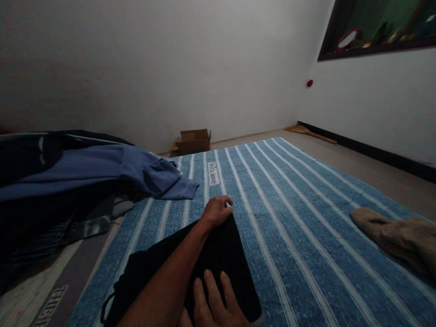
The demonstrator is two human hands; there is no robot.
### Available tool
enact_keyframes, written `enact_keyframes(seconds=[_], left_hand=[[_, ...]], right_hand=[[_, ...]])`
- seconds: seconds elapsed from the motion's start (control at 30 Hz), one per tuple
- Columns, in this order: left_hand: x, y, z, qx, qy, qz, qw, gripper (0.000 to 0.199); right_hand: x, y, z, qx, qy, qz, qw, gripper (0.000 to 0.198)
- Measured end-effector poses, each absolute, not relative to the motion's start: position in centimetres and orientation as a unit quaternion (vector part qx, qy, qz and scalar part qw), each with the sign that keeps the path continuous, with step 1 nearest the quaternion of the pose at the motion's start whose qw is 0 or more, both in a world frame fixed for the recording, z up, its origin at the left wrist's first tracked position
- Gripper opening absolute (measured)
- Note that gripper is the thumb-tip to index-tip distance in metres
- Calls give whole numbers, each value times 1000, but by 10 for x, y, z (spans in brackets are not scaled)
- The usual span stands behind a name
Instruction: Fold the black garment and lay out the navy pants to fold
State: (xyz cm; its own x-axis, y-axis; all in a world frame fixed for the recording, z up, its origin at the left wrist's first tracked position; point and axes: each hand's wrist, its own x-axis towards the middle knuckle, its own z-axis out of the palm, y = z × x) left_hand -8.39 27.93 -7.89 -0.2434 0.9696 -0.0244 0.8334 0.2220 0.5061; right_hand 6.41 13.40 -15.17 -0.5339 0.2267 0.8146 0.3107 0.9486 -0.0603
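Black drawstring pants (218,245) lie folded in a flat shape on the blue striped bedspread (269,218). Their gathered waist and a loop of cord are at the lower left. My left hand (216,212) rests at their far corner, fingers loosely curled, with a gap between thumb and forefinger. Its forearm crosses over the cloth. Nearer to me, my right hand (218,302) lies on the pants with its fingers spread and stretched out. The bottom of the frame cuts off part of this hand.
A blue-violet garment (136,170) lies with dark clothes in a heap on the left. On the right is a brown knitted piece (395,231). Beyond the bed stand an open cardboard box (193,141) and the wall. A window (381,29) is at the upper right.
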Motion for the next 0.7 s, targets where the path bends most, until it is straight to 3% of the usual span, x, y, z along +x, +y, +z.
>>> enact_keyframes(seconds=[0.3,0.5,0.7], left_hand=[[-82,277,-87,568,755,276,177,9],[-81,277,-89,562,754,289,178,8],[-84,279,-91,564,754,287,178,11]], right_hand=[[71,134,-146,-156,-878,-30,451,26],[77,135,-138,-151,-903,-25,401,30],[76,135,-142,-156,-893,-42,420,32]])
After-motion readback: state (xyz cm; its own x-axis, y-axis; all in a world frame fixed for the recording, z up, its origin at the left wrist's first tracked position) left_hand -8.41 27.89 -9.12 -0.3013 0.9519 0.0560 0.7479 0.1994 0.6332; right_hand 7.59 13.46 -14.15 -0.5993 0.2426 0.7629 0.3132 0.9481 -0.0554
